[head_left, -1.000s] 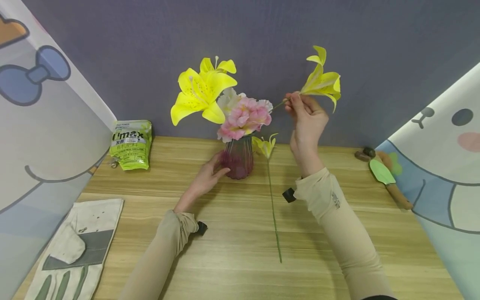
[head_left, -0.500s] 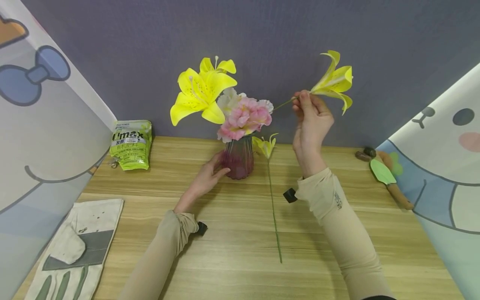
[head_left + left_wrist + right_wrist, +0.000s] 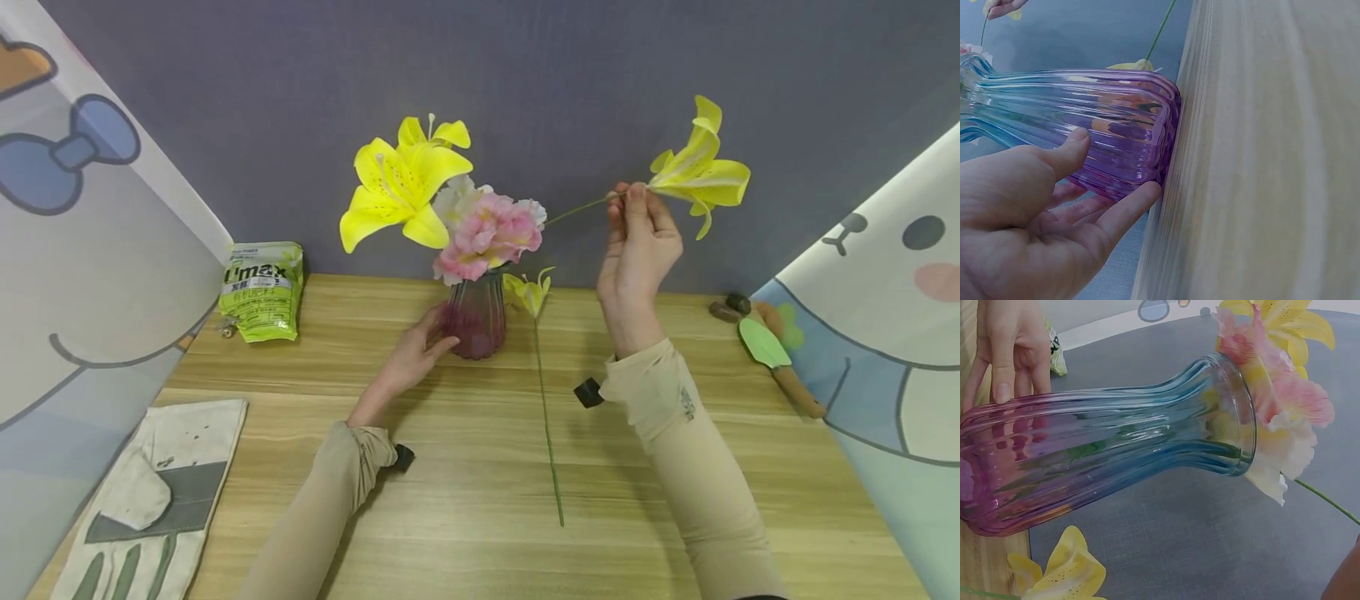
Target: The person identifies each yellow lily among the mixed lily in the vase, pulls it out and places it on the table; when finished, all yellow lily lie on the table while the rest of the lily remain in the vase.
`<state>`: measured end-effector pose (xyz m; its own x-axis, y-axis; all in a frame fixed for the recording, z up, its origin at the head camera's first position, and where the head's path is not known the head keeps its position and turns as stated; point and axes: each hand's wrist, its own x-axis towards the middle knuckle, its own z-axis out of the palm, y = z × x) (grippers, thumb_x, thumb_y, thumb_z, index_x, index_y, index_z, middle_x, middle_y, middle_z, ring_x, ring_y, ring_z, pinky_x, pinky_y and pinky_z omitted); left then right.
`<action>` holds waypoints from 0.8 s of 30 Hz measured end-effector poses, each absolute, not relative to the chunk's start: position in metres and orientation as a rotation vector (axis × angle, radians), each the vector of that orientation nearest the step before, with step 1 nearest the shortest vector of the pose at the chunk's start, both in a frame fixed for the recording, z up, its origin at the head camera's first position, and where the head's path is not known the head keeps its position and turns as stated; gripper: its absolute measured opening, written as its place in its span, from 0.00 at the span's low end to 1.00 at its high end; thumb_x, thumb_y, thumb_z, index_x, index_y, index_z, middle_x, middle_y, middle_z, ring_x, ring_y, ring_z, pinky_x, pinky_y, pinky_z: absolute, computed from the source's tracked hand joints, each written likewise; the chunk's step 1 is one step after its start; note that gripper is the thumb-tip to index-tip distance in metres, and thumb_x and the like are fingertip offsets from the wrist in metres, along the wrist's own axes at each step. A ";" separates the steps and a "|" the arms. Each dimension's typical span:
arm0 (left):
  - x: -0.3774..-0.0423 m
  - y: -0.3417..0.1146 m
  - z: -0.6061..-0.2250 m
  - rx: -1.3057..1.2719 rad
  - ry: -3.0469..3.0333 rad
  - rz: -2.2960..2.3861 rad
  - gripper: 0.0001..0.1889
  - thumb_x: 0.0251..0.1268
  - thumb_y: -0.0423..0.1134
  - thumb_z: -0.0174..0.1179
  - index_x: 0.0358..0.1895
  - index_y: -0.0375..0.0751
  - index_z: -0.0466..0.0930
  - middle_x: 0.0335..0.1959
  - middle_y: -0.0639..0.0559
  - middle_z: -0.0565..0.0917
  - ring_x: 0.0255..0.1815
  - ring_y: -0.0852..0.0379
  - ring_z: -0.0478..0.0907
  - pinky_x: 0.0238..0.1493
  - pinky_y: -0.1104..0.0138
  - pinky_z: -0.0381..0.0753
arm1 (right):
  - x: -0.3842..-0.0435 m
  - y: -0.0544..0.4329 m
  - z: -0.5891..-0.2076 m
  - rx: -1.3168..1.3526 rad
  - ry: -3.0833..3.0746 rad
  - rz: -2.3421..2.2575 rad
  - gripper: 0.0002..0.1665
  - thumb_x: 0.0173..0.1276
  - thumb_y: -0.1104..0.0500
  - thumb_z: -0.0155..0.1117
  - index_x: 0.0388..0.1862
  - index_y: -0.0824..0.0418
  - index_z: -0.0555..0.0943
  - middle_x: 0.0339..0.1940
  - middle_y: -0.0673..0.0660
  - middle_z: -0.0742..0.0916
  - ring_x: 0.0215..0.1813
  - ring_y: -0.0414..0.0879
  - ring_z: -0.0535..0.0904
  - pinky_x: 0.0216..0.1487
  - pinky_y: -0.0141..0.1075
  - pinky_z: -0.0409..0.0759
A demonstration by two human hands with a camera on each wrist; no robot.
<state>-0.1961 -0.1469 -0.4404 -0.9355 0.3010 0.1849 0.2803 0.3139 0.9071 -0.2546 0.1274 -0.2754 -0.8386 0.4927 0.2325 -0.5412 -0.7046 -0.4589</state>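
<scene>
The left hand (image 3: 412,354) touches the vase (image 3: 480,318) with thumb and fingers apart, while the right hand (image 3: 642,246) pinches a yellow lily (image 3: 697,171) by its stem (image 3: 585,207), rear-finger contact being unclear.

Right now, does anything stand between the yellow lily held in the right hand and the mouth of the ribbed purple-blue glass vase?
Yes: ruffled pink-white flowers crowd the mouth of the vase, and the thin green stem of the lily runs out of sight behind them. Whether its end is inside, I cannot tell.
</scene>
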 end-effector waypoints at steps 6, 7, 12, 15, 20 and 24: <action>-0.196 -0.147 -0.440 0.535 2.533 1.720 0.35 0.82 0.29 0.59 0.83 0.25 0.53 0.82 0.29 0.61 0.82 0.35 0.60 0.80 0.50 0.66 | -0.255 0.134 -0.274 0.139 -0.692 2.465 0.07 0.75 0.72 0.66 0.35 0.76 0.84 0.31 0.66 0.88 0.30 0.49 0.85 0.31 0.29 0.87; -0.196 -0.147 -0.440 0.540 2.535 1.720 0.35 0.82 0.29 0.59 0.83 0.25 0.53 0.82 0.29 0.61 0.82 0.34 0.60 0.80 0.50 0.66 | -0.255 0.135 -0.273 0.134 -0.685 2.467 0.07 0.75 0.72 0.66 0.35 0.76 0.84 0.31 0.66 0.88 0.30 0.50 0.85 0.31 0.29 0.87; -0.196 -0.146 -0.438 0.542 2.533 1.723 0.36 0.83 0.30 0.58 0.84 0.25 0.51 0.82 0.28 0.60 0.82 0.34 0.60 0.80 0.49 0.66 | -0.256 0.141 -0.268 0.119 -0.629 2.485 0.06 0.75 0.73 0.66 0.35 0.76 0.83 0.31 0.66 0.87 0.30 0.50 0.86 0.31 0.29 0.87; -0.197 -0.146 -0.437 0.549 2.533 1.724 0.36 0.83 0.30 0.58 0.83 0.24 0.51 0.83 0.28 0.59 0.82 0.34 0.59 0.81 0.49 0.65 | -0.255 0.144 -0.266 0.104 -0.608 2.502 0.07 0.75 0.73 0.66 0.36 0.77 0.83 0.32 0.66 0.87 0.30 0.50 0.86 0.31 0.29 0.87; -0.197 -0.147 -0.437 0.555 2.532 1.721 0.35 0.83 0.30 0.58 0.83 0.23 0.52 0.82 0.28 0.59 0.82 0.34 0.59 0.81 0.48 0.65 | -0.254 0.151 -0.265 0.096 -0.573 2.560 0.08 0.77 0.71 0.64 0.38 0.79 0.83 0.34 0.67 0.88 0.30 0.50 0.86 0.31 0.29 0.87; -0.197 -0.147 -0.438 0.545 2.532 1.724 0.35 0.83 0.30 0.58 0.83 0.23 0.52 0.82 0.27 0.60 0.82 0.33 0.59 0.81 0.48 0.65 | -0.254 0.156 -0.264 0.101 -0.521 2.621 0.09 0.78 0.71 0.63 0.39 0.79 0.83 0.35 0.67 0.88 0.31 0.51 0.86 0.31 0.29 0.88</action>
<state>-0.1965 -0.1468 -0.4380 -0.9381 0.3018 0.1698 0.2686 0.3248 0.9068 -0.2541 0.1560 -0.2640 -0.8901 0.4276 0.1577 -0.4554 -0.8208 -0.3447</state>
